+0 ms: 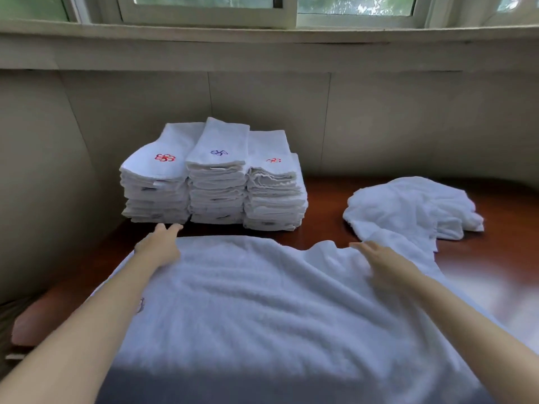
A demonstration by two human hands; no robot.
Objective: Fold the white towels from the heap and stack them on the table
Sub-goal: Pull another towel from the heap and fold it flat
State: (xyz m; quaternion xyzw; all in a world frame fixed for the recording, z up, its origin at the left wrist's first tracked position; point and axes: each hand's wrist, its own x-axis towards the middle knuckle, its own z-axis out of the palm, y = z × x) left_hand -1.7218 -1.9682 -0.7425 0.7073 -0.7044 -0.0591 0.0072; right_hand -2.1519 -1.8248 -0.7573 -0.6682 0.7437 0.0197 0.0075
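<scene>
A white towel (262, 301) lies spread across the dark wooden table (320, 231) in front of me, its far edge rumpled. My left hand (160, 246) rests on the towel's far left corner with straight fingers. My right hand (379, 260) lies flat on the far right part, fingers stretched forward. Three side-by-side stacks of folded white towels (215, 182) with small embroidered flowers stand at the back left. A loose heap of white towels (414, 208) sits at the back right, touching the spread towel.
A pale panelled wall (379, 121) runs behind the table, with a window sill (262, 33) above. The table's left edge (43, 313) is near my left forearm. Bare wood shows between the stacks and the heap.
</scene>
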